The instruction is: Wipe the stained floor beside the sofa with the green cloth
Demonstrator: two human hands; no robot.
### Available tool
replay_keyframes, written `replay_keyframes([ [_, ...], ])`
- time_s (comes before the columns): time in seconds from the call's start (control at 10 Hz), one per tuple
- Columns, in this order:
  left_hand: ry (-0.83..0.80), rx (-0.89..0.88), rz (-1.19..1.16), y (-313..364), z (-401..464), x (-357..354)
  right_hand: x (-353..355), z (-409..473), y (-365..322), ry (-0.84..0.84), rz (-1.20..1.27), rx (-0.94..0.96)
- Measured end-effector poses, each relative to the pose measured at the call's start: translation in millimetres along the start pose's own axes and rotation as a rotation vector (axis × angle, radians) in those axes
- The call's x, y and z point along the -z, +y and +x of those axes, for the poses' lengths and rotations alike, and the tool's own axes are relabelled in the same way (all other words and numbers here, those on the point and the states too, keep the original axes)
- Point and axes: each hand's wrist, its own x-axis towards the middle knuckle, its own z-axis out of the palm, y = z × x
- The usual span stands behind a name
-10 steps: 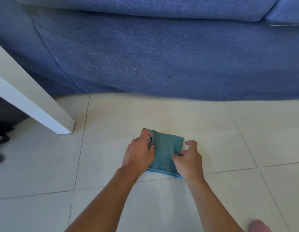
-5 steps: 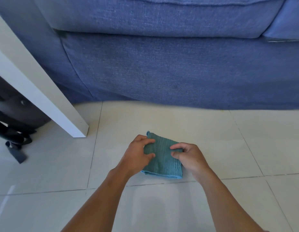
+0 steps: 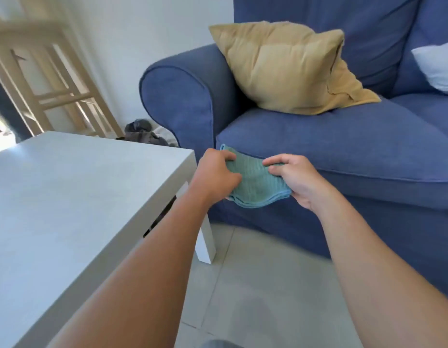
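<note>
Hands two, left hand (image 3: 215,175) and right hand (image 3: 297,180) each pinching one folded green cloth (image 3: 255,183) midair, before sofa (image 3: 343,151) seat edge, table (image 3: 67,197) corner left, floor (image 3: 255,285) strip between.

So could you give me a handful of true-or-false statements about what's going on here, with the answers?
1. Both hands hold the green cloth. True: the left hand and right hand each grip a side.
2. The cloth lies flat on the floor. False: it is held up in front of the sofa.
3. A tan cushion sits on the sofa. True.
4. The white table is to the person's right. False: it is to the left.
</note>
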Motion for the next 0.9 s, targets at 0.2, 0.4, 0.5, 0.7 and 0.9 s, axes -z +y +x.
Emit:
replay_keyframes([
  [0.2,0.171,0.277,-0.076,-7.3,-27.3,154.9,-104.4,24.0,-121.4,-0.42,-0.066,0.159],
  [0.4,0.354,0.717,-0.078,-74.9,-116.9,234.5,-261.0,-19.1,-150.8,-0.824,-0.354,0.25],
  [0.5,0.369,0.801,-0.043,-97.0,-149.8,250.9,-306.1,-41.4,-150.1,-0.896,-0.428,0.322],
  [0.7,0.221,0.984,0.07,-120.0,-175.9,261.6,-322.5,-70.5,-144.2,-0.939,-0.629,0.444],
  [0.9,0.121,0.833,0.561,-122.0,-154.3,285.6,-281.4,-55.9,-153.2,-0.698,-0.608,0.49],
])
